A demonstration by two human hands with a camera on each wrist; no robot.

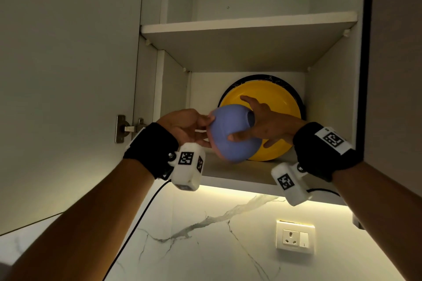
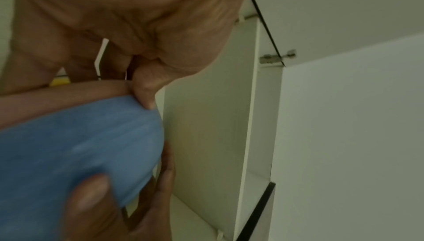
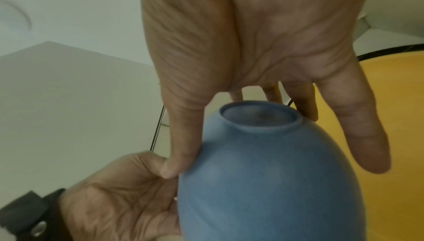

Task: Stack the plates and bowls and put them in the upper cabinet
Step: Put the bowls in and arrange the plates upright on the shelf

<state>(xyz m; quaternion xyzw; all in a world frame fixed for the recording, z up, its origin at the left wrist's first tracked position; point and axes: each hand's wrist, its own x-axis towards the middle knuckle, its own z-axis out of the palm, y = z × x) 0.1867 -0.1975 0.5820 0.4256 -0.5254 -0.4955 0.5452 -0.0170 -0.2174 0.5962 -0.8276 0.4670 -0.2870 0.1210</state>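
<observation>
A blue bowl (image 1: 223, 125) (image 2: 80, 145) (image 3: 263, 181) is held tilted between both hands at the mouth of the cabinet's lower shelf (image 1: 239, 173), its foot turned toward the back right. My left hand (image 1: 187, 128) (image 2: 137, 18) (image 3: 114, 199) grips its rim side, thumb on the outside. My right hand (image 1: 262, 121) (image 3: 252, 36) spans the foot end, thumb on the bowl's wall and fingers spread behind it. A yellow plate (image 1: 274, 98) (image 3: 403, 118) leans on edge at the back of that shelf, with a black plate (image 1: 258, 77) (image 3: 390, 52) behind it.
The cabinet door (image 1: 68, 75) stands open on the left, hinge (image 1: 123, 129) near my left wrist. The upper shelf (image 1: 228, 27) shows nothing on it. Below the cabinet a lit marble wall carries a socket (image 1: 294, 237). The cabinet's right side wall (image 1: 331, 109) is close to the plates.
</observation>
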